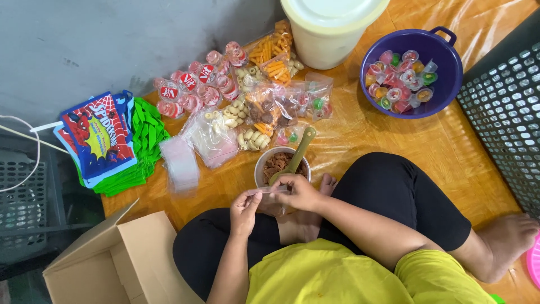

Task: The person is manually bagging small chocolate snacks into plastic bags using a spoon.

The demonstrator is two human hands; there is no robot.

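Left of bowl (263,169): stack of empty clear bags (180,163), unfilled. Beyond bowl: pile of packed snack bags (264,107), done. Bowl holds brown snacks, green scoop (296,155) resting inside. Just in front of bowl: left hand (245,211) and right hand (298,191) pinched on small clear bag (264,191), apparently unfilled. Partway through, judging by piles.

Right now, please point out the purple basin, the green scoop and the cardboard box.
purple basin (444,59): head view, on its bare right rim.
green scoop (299,152): head view, on the handle's middle.
cardboard box (138,253): head view, on its inner wall.
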